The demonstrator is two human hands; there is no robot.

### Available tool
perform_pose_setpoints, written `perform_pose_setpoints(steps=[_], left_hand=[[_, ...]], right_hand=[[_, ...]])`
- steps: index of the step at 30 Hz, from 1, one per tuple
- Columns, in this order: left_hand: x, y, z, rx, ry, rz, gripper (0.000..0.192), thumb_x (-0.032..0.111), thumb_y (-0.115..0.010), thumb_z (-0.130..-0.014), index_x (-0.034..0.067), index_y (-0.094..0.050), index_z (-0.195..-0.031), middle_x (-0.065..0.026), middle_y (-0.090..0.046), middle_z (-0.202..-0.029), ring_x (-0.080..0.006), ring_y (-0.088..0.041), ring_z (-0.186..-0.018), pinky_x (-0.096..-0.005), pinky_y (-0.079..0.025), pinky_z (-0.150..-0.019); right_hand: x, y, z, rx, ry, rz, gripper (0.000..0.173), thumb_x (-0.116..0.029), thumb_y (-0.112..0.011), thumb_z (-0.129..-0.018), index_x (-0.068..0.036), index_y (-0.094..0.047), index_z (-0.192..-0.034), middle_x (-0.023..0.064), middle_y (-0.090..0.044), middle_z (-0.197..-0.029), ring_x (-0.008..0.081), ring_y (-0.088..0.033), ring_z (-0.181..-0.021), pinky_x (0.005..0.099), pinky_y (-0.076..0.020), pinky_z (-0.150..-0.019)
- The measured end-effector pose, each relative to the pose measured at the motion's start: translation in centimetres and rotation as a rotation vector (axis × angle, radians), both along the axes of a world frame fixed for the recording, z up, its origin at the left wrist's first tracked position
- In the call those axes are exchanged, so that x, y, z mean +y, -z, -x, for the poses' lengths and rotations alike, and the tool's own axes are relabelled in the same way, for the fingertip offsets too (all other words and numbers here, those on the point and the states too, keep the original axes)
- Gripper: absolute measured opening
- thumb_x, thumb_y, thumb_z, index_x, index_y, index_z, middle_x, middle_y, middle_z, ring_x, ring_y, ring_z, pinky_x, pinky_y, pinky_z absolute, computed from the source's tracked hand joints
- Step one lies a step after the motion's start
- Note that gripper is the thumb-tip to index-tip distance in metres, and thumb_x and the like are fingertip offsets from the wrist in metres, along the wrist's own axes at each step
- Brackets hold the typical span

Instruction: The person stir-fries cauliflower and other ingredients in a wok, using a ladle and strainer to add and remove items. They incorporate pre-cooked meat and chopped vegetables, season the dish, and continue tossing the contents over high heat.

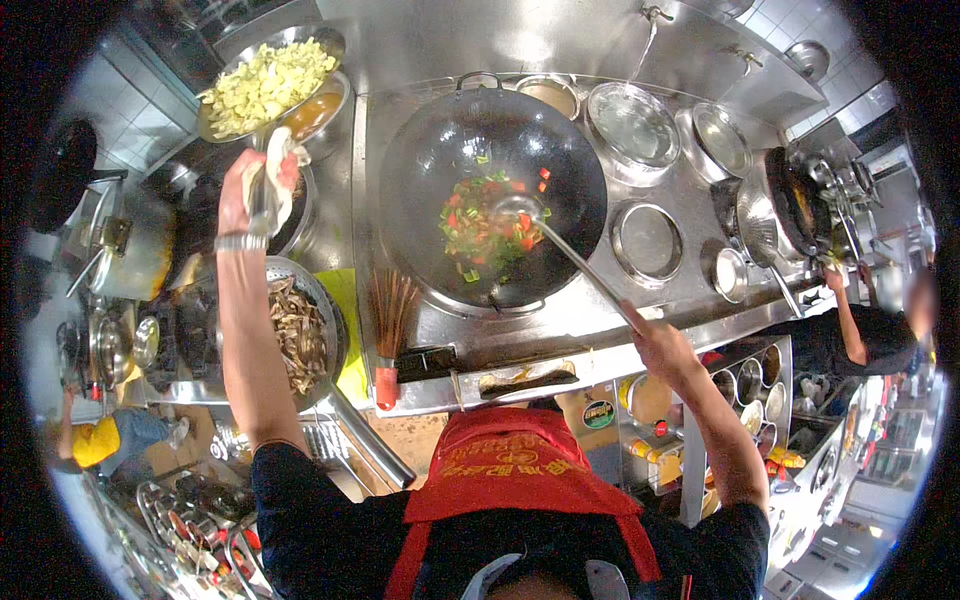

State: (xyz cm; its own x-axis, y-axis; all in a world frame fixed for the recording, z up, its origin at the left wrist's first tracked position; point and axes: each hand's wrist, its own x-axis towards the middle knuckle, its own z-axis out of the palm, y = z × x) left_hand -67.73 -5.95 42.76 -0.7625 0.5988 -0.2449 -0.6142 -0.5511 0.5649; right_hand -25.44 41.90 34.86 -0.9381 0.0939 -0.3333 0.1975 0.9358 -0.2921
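A large black wok [420,172] sits on the steel range before me, with chopped green and red vegetables [480,225] at its bottom. My right hand [664,349] grips the handle of a metal ladle [574,259], whose bowl lies in the food. Up at the left, my left hand [259,191] holds a whitish cloth [281,172] around a metal handle; the hand is blurred. Just beyond it is a metal strainer [206,124] heaped with pale yellow pieces [270,82], tilted over a steel bowl [341,105] with brownish liquid.
A perforated strainer [330,300] of brown strips lies at the left, near a bamboo wok brush [390,322]. Water runs from a tap [654,13] into a steel bowl [600,112]. More metal bowls [615,244] stand right of the wok. Another person [862,337] works at far right.
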Motion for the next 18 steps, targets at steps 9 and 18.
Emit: perform_pose_setpoints(steps=[9, 18], left_hand=[[8.2, -8.1, -23.6, 0.014, -0.202, 0.032, 0.055, 0.011, -0.052, -0.078, -0.01, -0.039, -0.126, -0.0187, -0.052, -0.099, -0.0199, -0.048, -0.073, -0.0269, -0.047, -0.055], [15.9, -6.0, -35.0, -0.046, -0.32, 0.117, 0.045, 0.012, -0.051, -0.078, -0.012, -0.046, -0.115, -0.0157, -0.053, -0.088, -0.0183, -0.047, -0.064, -0.0268, -0.045, -0.051]], right_hand=[[8.1, 2.7, 7.2, 0.06, -0.358, -0.037, 0.069, -0.011, -0.047, -0.089, -0.009, -0.015, -0.149, 0.0265, -0.062, -0.068, 0.0425, -0.064, -0.067, 0.0514, -0.0535, -0.061], [8.7, 7.3, 11.7, 0.053, -0.292, -0.086, 0.061, -0.005, -0.034, -0.092, -0.004, -0.013, -0.149, 0.0243, -0.066, -0.091, 0.0385, -0.068, -0.08, 0.0485, -0.0571, -0.066]])
